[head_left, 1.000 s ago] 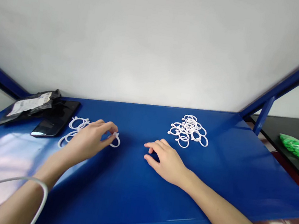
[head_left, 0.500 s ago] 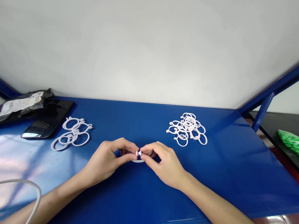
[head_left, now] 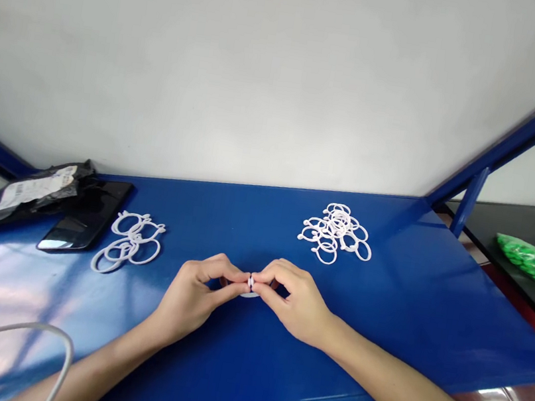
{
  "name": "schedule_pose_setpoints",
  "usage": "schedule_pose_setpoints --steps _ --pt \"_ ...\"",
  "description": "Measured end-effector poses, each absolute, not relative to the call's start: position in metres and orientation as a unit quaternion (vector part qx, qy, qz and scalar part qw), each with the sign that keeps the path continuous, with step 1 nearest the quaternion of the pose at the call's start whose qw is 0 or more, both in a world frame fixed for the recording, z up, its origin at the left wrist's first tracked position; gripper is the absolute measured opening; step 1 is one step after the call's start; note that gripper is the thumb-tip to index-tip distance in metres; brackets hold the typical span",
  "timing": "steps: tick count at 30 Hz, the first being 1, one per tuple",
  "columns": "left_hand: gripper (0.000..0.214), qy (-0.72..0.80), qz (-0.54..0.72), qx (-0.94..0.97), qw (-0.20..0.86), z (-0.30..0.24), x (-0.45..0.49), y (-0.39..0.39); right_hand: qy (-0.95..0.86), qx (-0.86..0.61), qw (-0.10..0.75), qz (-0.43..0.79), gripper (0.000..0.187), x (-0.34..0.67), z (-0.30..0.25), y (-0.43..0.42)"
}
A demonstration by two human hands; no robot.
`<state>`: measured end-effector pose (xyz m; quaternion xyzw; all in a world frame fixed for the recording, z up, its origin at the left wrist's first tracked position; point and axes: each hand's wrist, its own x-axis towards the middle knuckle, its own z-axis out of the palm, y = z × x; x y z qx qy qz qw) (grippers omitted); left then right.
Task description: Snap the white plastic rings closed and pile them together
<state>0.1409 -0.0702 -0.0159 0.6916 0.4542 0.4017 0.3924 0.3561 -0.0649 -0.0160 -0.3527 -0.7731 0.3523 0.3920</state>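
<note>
Both of my hands meet over the middle of the blue table (head_left: 379,324). My left hand (head_left: 196,294) and my right hand (head_left: 290,298) pinch the two ends of one white plastic ring (head_left: 250,285), fingertips pressed together around it. Most of the ring is hidden by my fingers. A small group of white rings (head_left: 130,244) lies to the left of my left hand. A larger heap of white rings (head_left: 336,233) lies behind and to the right of my right hand.
A black phone (head_left: 87,217) and a black bag with a white label (head_left: 32,192) lie at the back left. A white cable (head_left: 26,332) curves over the near left edge. A green bag (head_left: 533,257) rests on a dark side table at right.
My left hand carried a ring from beside the left group to the table's middle. My right hand rose off the table and closed on the same ring; now both pinch it tighter.
</note>
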Motion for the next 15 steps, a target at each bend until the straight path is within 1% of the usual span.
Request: schedule_pose_setpoints --steps 5,9,13,15 --pt "0.005 0.392 0.437 0.727 0.356 -0.0174 0.1427 -0.0755 -0.756 -0.339 0.402 0.39 0.013 0.3566 -0.0132 -0.0674" --pt "0.007 0.368 0.443 0.753 0.318 -0.017 0.1435 -0.0765 -0.752 -0.344 0.389 0.405 0.015 0.3575 -0.0121 -0.0666" --pt "0.007 0.371 0.422 0.782 0.271 -0.0181 0.1431 -0.0726 -0.75 -0.377 0.365 0.403 0.011 0.3572 -0.0132 -0.0632" --pt "0.007 0.383 0.394 0.8 0.242 -0.0199 0.1419 -0.0688 -0.764 -0.39 0.349 0.377 0.008 0.357 -0.0148 -0.0597"
